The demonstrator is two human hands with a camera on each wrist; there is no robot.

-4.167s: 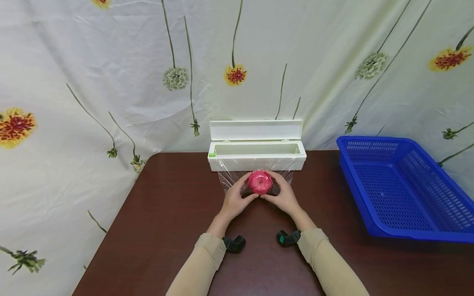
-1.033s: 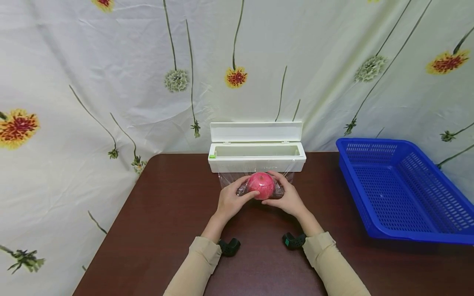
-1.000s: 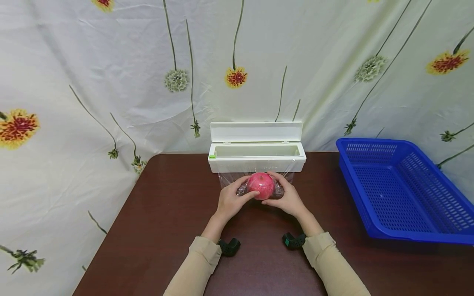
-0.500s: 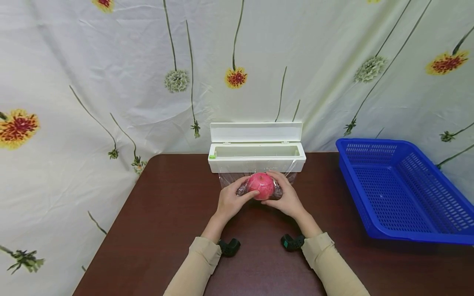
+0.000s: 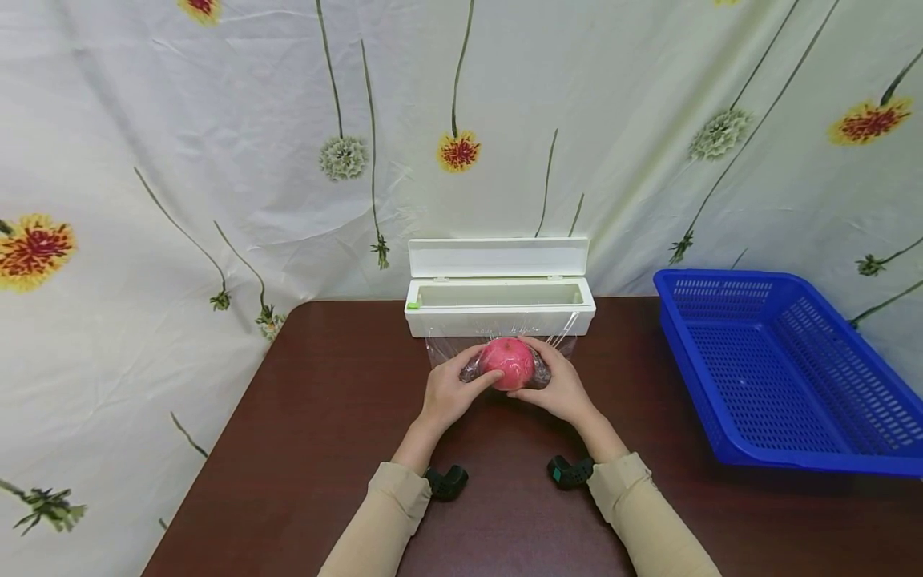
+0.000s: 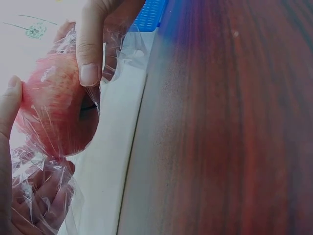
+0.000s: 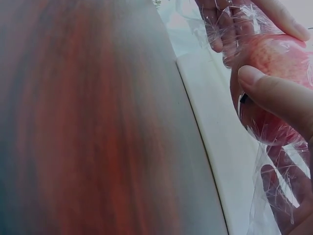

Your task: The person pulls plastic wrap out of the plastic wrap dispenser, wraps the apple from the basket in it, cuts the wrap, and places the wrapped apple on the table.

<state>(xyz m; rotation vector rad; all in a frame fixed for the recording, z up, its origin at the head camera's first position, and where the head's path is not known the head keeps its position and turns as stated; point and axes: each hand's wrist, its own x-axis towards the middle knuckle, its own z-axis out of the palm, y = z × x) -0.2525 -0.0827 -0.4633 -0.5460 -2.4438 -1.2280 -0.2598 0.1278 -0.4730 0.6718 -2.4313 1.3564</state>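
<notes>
A red apple [image 5: 509,363] is held between both hands just in front of a white cling film box [image 5: 499,322]. Clear cling film [image 6: 54,142] covers the apple and bunches at its sides, with a sheet of it running back to the box front. My left hand [image 5: 450,390] grips the apple's left side, its thumb on the near face. On the other side my right hand [image 5: 561,388] holds the apple, thumb low and index finger near the top. In the right wrist view a thumb [image 7: 274,95] presses the filmed apple [image 7: 279,56]. Fingers behind the film show through it.
The box's lid [image 5: 497,257] stands raised against the flowered cloth [image 5: 288,120]. A green slider [image 5: 413,305] sits at the box's left end. To the right is a blue plastic basket [image 5: 721,433] on the dark brown table [image 5: 324,417].
Since the oldest frame, the apple has come slightly nearer and tipped, and the left thumb has moved onto its near face. Over the last second, hands and apple have stayed nearly still.
</notes>
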